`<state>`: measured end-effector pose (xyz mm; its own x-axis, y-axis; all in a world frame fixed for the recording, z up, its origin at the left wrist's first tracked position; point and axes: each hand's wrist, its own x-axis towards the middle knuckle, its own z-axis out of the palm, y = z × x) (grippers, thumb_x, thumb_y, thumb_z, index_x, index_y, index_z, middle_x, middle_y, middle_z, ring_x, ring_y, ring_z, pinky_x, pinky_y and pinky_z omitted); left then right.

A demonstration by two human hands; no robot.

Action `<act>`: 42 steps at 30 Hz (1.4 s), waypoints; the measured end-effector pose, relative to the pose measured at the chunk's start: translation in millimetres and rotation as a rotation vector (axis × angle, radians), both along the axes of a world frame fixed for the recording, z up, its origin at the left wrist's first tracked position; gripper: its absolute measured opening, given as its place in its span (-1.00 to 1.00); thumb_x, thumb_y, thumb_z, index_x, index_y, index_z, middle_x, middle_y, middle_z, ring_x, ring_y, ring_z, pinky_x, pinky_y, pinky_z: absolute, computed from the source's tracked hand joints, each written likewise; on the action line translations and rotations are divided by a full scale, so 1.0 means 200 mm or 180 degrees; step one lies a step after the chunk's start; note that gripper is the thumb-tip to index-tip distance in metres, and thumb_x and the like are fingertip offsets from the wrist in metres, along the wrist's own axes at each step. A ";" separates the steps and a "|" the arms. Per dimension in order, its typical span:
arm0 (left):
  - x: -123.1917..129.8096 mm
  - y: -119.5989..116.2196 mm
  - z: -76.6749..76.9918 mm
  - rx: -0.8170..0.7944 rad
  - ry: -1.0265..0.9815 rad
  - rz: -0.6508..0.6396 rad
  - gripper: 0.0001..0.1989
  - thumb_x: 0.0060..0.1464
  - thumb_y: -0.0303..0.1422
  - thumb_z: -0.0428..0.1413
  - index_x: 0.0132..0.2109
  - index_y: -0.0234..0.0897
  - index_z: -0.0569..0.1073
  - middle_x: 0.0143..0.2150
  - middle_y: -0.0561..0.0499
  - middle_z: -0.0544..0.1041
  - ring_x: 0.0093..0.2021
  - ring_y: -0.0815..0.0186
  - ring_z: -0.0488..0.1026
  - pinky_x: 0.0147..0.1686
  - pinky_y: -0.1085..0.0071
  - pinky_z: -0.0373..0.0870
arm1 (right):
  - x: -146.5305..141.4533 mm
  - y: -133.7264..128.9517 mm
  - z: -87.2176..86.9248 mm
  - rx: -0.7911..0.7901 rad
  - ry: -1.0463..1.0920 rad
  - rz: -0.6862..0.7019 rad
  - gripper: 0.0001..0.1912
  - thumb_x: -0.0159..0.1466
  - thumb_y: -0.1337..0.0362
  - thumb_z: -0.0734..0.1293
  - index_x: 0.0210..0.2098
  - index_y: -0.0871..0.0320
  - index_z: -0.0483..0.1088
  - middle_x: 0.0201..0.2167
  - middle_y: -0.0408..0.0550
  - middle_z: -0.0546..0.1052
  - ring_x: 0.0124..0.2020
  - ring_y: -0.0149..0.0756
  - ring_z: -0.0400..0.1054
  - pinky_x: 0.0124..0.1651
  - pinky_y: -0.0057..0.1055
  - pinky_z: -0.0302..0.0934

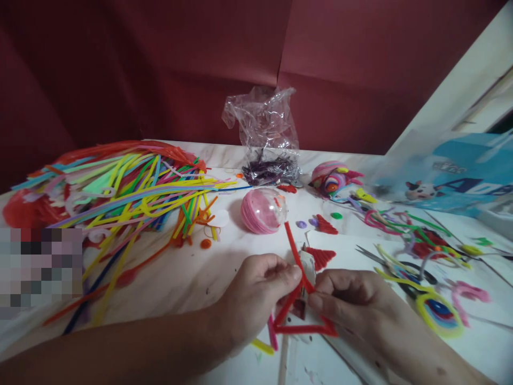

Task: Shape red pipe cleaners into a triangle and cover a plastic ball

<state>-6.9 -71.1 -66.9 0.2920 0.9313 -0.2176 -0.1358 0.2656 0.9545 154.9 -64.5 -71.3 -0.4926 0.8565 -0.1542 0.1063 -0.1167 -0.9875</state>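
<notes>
One triangle-bent, fuzzy red pipe cleaner (286,308), lower centre
We pinch it with left hand (256,294) and right hand (356,302).

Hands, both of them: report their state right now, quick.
Left hand: closed, thumb and finger pinching the bent red pipe cleaner.
Right hand: closed, fingertips pinching the same red pipe cleaner.

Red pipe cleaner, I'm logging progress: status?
Left hand, right hand: both pinching. Red pipe cleaner: bent roughly triangular, one end sticking out. Red ridged piece just beyond hands.
</notes>
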 end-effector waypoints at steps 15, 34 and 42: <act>-0.01 0.01 0.03 -0.0389 -0.0086 -0.0349 -0.90 -0.17 -0.42 0.09 -0.52 -0.38 0.35 -0.62 0.08 0.35 -0.60 0.49 0.27 -0.55 0.55 0.16 | 0.04 0.00 0.00 0.0342 0.0119 -0.0112 -0.49 0.24 -0.02 0.34 -0.57 0.32 0.29 -0.65 -0.14 0.19 -0.62 -0.50 -0.04 -0.59 -0.67 -0.12; -0.02 0.05 0.03 -0.0019 -0.0308 0.0600 -0.87 -0.09 -0.37 0.04 -0.42 -0.39 0.39 -0.52 0.02 0.39 -0.52 0.45 0.28 -0.46 0.49 0.19 | 0.16 0.12 0.04 0.0680 -0.0109 -0.0519 -0.56 0.08 0.04 0.45 -0.59 0.32 0.33 -0.69 -0.15 0.18 -0.66 -0.53 -0.08 -0.65 -0.71 -0.16; -0.09 0.10 0.06 0.0395 0.0040 0.0650 -0.83 -0.28 -0.51 -0.08 -0.61 -0.38 0.40 -0.66 0.01 0.40 -0.60 0.44 0.27 -0.54 0.50 0.16 | 0.48 0.34 0.11 0.0450 -0.1251 -0.0605 -0.64 0.10 0.08 0.29 -0.57 0.29 0.29 -0.68 -0.17 0.13 -0.65 -0.52 -0.08 -0.58 -0.56 -0.25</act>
